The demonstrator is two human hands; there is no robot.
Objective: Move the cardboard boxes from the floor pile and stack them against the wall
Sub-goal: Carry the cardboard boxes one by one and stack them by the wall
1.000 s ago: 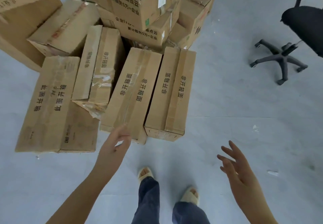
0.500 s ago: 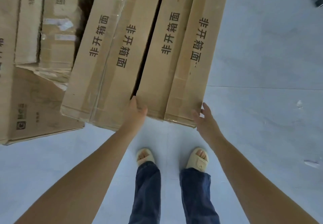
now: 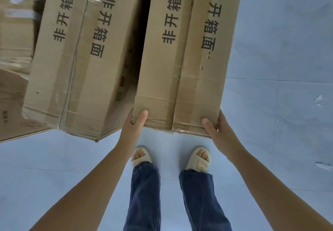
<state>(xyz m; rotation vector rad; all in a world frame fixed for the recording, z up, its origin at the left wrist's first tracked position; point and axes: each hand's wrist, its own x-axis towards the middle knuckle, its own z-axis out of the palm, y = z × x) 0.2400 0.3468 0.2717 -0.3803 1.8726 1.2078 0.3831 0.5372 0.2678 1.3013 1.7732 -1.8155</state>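
Cardboard fills my view: the long box (image 3: 182, 64) lies ahead of the sandalled feet (image 3: 198, 158), its far end cut off by the frame. I see my left hand (image 3: 134, 124) gripping its near left corner and my right hand (image 3: 215, 129) gripping the near right corner, thumbs on top, fingers hidden underneath. Left of it lies a neighbouring box (image 3: 77, 64); further boxes there are blurred.
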